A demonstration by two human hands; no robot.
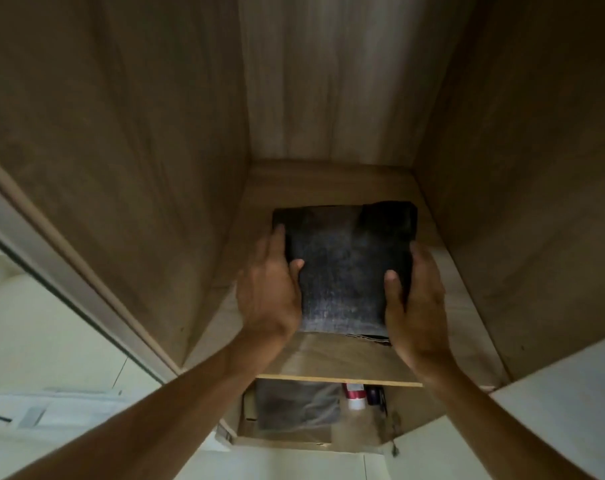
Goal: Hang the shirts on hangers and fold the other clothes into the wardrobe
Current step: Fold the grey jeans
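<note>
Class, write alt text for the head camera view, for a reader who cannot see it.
A person's left hand and right hand grip the sides of a folded dark denim garment on a wooden wardrobe shelf. In the compartment below lie another folded dark cloth and a red-and-white bottle.

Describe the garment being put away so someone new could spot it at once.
Look inside the wooden wardrobe, at the upper shelf with the pale front edge. The folded dark denim garment lies on it, gripped at its sides by the left hand and right hand. Unlike the grey folded cloth in the compartment below, beside a red-and-white bottle, it is near-black, faded in the middle.
</note>
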